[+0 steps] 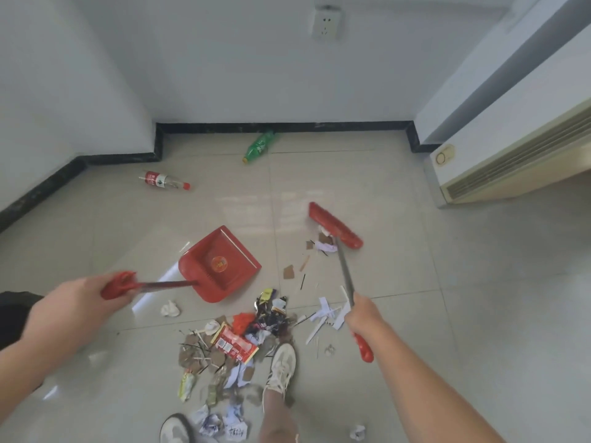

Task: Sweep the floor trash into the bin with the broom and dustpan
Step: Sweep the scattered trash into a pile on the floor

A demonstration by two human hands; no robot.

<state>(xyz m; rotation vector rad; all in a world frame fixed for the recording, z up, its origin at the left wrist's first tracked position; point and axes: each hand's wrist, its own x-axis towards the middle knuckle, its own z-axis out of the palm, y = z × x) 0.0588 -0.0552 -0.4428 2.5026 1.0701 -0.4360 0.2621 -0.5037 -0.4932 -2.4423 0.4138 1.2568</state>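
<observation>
Shoes (pixel 281 366) amid trash pile (pixel 236 343) on tiled floor (pixel 479 314), left hand (pixel 73 302) clenched round red dustpan (pixel 220 263) handle, pan beyond pile, right hand (pixel 364 314) gripping broom (pixel 335 225), head touching scraps, two bottles (pixel 164 180) near wall

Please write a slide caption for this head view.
Left hand holds an empty dustpan, right hand the broom, trash pile between.
</observation>
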